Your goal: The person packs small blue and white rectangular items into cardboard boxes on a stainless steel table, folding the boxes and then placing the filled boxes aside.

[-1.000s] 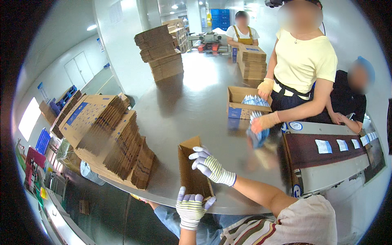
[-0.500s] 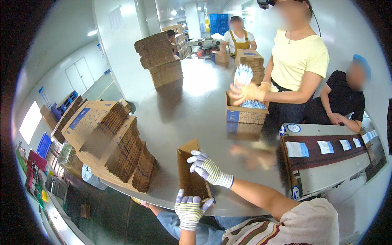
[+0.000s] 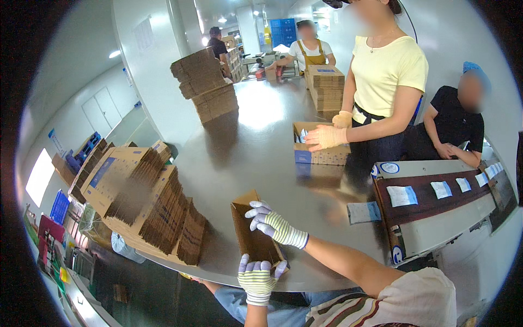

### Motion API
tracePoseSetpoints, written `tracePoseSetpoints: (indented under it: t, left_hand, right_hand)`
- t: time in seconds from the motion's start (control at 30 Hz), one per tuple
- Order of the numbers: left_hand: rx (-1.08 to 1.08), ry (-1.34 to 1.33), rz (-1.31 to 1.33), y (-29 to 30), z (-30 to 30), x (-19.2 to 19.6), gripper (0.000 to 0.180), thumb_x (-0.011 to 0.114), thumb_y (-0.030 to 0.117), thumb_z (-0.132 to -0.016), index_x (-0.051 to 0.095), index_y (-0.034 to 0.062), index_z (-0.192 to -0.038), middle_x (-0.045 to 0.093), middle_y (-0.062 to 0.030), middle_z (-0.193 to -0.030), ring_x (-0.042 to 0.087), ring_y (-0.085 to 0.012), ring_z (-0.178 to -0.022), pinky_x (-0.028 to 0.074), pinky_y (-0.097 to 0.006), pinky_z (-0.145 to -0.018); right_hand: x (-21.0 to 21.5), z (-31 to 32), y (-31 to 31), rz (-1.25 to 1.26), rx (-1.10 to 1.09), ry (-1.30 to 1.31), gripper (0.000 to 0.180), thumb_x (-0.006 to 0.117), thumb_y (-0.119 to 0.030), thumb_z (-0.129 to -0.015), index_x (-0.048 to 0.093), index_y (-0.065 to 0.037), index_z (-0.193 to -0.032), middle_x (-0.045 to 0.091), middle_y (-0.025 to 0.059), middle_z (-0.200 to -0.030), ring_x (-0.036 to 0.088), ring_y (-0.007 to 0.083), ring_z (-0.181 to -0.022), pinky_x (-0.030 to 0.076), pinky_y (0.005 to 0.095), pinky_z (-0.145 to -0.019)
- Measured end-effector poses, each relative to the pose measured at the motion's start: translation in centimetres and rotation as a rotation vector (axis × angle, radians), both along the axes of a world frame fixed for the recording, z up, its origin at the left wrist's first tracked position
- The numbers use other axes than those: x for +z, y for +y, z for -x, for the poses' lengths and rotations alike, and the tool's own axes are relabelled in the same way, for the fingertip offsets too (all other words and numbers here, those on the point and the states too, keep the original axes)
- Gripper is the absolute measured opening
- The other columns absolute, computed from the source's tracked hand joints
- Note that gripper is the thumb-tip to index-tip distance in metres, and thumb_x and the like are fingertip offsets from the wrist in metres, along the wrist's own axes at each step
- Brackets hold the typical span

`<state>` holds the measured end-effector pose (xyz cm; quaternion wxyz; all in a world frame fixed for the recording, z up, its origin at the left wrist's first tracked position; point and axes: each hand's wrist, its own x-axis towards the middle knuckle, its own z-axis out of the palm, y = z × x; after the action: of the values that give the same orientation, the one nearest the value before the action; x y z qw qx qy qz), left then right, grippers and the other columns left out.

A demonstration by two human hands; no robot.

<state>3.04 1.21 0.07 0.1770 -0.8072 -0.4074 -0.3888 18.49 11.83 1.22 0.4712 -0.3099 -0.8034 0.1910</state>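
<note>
An open cardboard box (image 3: 243, 226) stands at the table's near edge, its brown inside facing up. My left hand (image 3: 257, 280), in a striped white and purple glove, grips the box's near end, with fingers over the rim and the thumb toward the right. My right hand (image 3: 279, 226), gloved alike, is above the box's right side. Its fingers are apart and slightly bent over the opening, with nothing visible in them; the thumb is hidden. No contents show in the visible part of the box.
Stacked flat cartons (image 3: 147, 201) rise on the left; another stack (image 3: 204, 84) is farther back. Across the metal table (image 3: 218, 163), a co-worker's gloved hands work at a filled carton (image 3: 321, 156). A conveyor (image 3: 425, 212) carries white-blue packets on the right. One packet (image 3: 364, 212) lies beside its end.
My hands and the box hold nearly the same pose. The co-worker's packets have gone down into the carton. Conveyor packets have shifted left, and one now lies off the belt's end.
</note>
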Motion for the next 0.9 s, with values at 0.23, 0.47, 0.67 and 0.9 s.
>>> tracePoseSetpoints:
  t: [0.23,0.47,0.67,0.9]
  left_hand:
    - [0.020,-0.037,0.027,-0.3,-0.5,0.6,0.041,0.073,0.038,-0.071,0.041,0.0131,-0.066,0.038,-0.0009,-0.052,0.044,-0.0196,-0.050,0.044,-0.042,-0.089]
    - [0.064,-0.013,0.087,0.0,0.0,1.0,0.034,0.071,0.041,-0.071,0.059,0.0109,-0.083,0.054,-0.0019,-0.057,0.053,-0.0222,-0.054,0.046,-0.038,-0.079]
    - [0.133,0.255,0.175,-0.5,-0.9,2.7,0.049,0.066,0.038,-0.075,0.058,0.0149,-0.118,0.043,0.0015,-0.052,0.047,-0.0160,-0.045,0.038,-0.030,-0.049]
    - [0.090,0.261,0.258,-0.1,-1.9,2.3,0.045,0.061,0.030,-0.081,0.056,0.0106,-0.122,0.050,-0.0018,-0.058,0.050,-0.0197,-0.050,0.038,-0.035,-0.055]
  right_hand:
    - [-0.5,0.1,1.0,0.047,0.046,0.035,0.013,0.048,-0.011,-0.084,0.061,-0.009,-0.084,0.055,0.0074,-0.121,0.031,0.0313,-0.130,0.017,0.0473,-0.111]
    - [-0.6,0.7,0.4,-0.019,-0.268,0.032,0.024,0.053,-0.020,-0.087,0.054,-0.008,-0.108,0.042,0.0158,-0.132,0.036,0.0334,-0.127,0.027,0.0449,-0.107]
    - [-2.7,-0.5,-4.6,0.272,-0.314,0.377,0.037,0.059,-0.024,-0.087,0.048,-0.002,-0.114,0.053,0.0202,-0.115,0.052,0.0328,-0.108,0.041,0.0390,-0.094]
    - [-5.4,-6.5,-12.6,0.340,-0.218,-0.121,0.023,0.063,-0.024,-0.084,0.058,-0.004,-0.096,0.060,0.0143,-0.103,0.057,0.0311,-0.098,0.046,0.0394,-0.084]
